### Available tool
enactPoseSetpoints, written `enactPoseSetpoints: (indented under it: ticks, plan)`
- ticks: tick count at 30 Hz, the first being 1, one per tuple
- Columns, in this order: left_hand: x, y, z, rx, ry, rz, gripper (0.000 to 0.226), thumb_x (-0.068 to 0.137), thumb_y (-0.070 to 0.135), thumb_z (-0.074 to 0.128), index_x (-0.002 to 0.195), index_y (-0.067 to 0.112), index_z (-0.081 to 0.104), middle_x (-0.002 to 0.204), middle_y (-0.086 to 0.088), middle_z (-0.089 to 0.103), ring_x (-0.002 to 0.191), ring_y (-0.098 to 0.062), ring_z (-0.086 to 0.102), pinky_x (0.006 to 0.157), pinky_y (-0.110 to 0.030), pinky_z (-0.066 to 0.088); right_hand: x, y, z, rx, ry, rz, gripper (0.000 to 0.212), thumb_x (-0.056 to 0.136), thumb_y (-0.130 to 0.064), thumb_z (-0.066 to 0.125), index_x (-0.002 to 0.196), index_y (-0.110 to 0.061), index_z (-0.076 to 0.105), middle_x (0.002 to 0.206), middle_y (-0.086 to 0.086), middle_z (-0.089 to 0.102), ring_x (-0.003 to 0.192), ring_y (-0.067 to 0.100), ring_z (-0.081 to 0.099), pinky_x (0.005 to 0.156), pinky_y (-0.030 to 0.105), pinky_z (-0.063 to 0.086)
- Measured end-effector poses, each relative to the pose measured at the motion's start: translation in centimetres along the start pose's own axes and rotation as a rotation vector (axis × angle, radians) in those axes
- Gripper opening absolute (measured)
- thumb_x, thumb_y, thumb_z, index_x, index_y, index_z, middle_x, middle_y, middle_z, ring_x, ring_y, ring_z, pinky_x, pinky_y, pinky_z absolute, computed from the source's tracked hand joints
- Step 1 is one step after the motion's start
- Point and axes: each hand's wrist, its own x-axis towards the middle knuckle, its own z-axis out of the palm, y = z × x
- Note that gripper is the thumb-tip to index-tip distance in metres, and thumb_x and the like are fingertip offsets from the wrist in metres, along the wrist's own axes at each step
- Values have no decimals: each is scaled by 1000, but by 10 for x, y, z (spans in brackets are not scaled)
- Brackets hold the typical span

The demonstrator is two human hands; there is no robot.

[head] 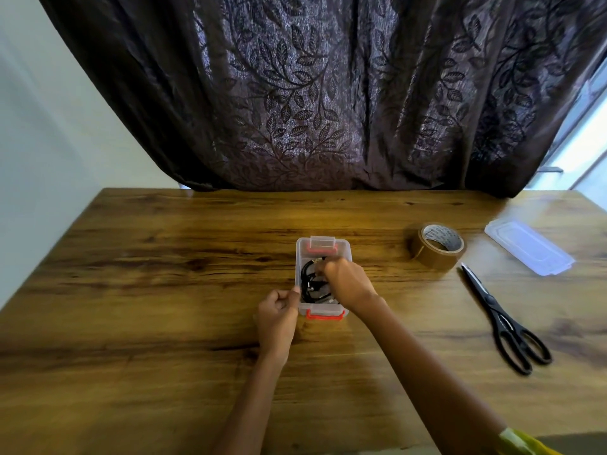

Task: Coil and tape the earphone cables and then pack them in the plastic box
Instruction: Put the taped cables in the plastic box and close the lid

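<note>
A small clear plastic box (323, 247) with red latches stands open in the middle of the wooden table. Black coiled earphone cables (310, 284) lie inside it. My right hand (348, 282) reaches down into the box from the right, its fingers pinched on the cables near the far end. My left hand (277, 315) grips the box's near left wall with thumb and fingers. Part of the cables is hidden under my right hand.
A roll of brown tape (438, 246) stands to the right of the box. Black scissors (502, 320) lie nearer, on the right. The clear box lid (528, 246) rests at the far right. A dark patterned curtain (328, 93) hangs behind the table's far edge.
</note>
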Motion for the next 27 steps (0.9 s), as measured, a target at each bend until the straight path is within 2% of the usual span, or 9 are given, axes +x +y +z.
enactPoseSetpoints:
  ticks: [5, 9, 12, 17, 20, 22, 24, 27]
  plan:
    - [-1, 3, 1, 10, 2, -1, 15, 87, 25, 62, 75, 16, 59, 74, -2, 67, 78, -21, 65, 80, -45, 54, -4, -2, -1, -23, -2, 17, 18, 89, -2, 51, 104, -3, 60, 107, 14, 64, 95, 28, 65, 75, 34, 53]
    - [-2, 5, 2, 9, -15, 0, 15, 88, 22, 60, 75, 15, 59, 75, -4, 66, 79, -24, 65, 82, -46, 54, -7, 0, -5, -49, -15, 23, 19, 90, 0, 50, 105, -3, 61, 102, 15, 66, 93, 28, 66, 69, 29, 51]
    - [-1, 4, 3, 7, -14, -1, 16, 89, 22, 60, 74, 15, 59, 74, -5, 66, 80, -24, 65, 82, -48, 54, -9, 0, -7, -44, -3, 13, 21, 89, 3, 50, 105, -5, 61, 100, 14, 67, 91, 27, 66, 73, 31, 55]
    - [-1, 5, 2, -12, -19, -11, 16, 88, 21, 60, 74, 14, 59, 74, -5, 66, 80, -22, 64, 83, -46, 54, -13, 3, -1, -25, 44, -13, 19, 87, 6, 49, 99, -2, 62, 99, 14, 66, 86, 28, 66, 64, 26, 47]
    - [-1, 4, 3, -31, -8, -28, 16, 88, 20, 61, 74, 12, 59, 72, -7, 64, 79, -24, 64, 83, -47, 53, -17, 10, 7, 25, 146, -33, 19, 88, 2, 51, 103, -5, 61, 105, 12, 64, 83, 26, 66, 62, 23, 46]
    - [0, 4, 4, -33, 2, -36, 16, 88, 20, 61, 74, 12, 59, 70, -7, 63, 77, -24, 62, 82, -48, 53, -20, 15, 12, 116, 233, -61, 16, 88, -3, 55, 101, -6, 64, 109, 10, 61, 84, 27, 65, 67, 28, 53]
    - [0, 4, 5, -37, 14, -41, 16, 88, 19, 61, 74, 12, 59, 71, -8, 63, 76, -24, 61, 82, -47, 53, -27, 19, 11, 271, 334, -55, 14, 89, -8, 58, 97, -5, 68, 104, 10, 62, 87, 25, 63, 70, 34, 54]
    - [1, 3, 6, -40, 23, -45, 15, 88, 19, 61, 74, 13, 59, 72, -8, 63, 77, -25, 62, 82, -47, 52, -39, 32, 5, 382, 479, 27, 13, 87, -10, 61, 95, -5, 70, 101, 8, 65, 92, 19, 60, 73, 24, 47]
